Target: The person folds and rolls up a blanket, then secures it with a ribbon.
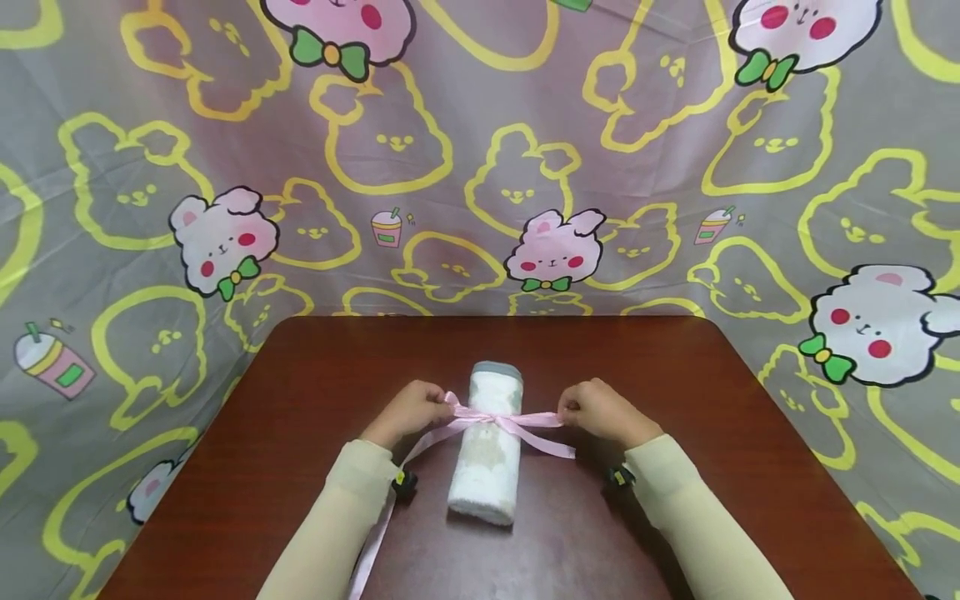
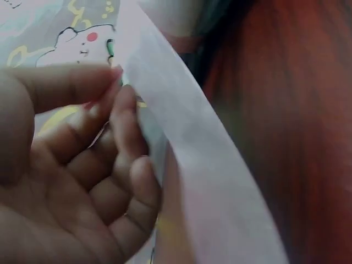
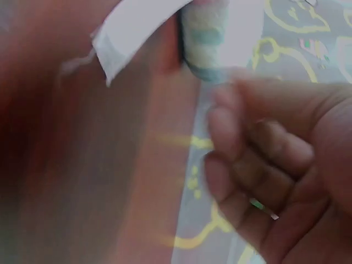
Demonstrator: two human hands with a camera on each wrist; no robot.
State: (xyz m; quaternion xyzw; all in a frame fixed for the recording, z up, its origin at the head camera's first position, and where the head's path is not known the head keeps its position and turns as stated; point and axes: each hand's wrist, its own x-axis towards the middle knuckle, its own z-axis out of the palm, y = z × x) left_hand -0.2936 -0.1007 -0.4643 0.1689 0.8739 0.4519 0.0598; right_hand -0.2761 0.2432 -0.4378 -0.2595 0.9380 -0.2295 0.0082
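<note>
At the middle of the dark red table [image 1: 675,375], a rolled white towel [image 1: 489,446] lies lengthwise away from the person — left hand [image 1: 408,410] and right hand [image 1: 596,410] pinching pink ribbon [image 1: 491,418] ends, pulled crosswise to either side.

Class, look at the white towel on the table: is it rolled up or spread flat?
Rolled up. The towel lies as a tight cylinder on the table, with the pink ribbon tied round it.
</note>
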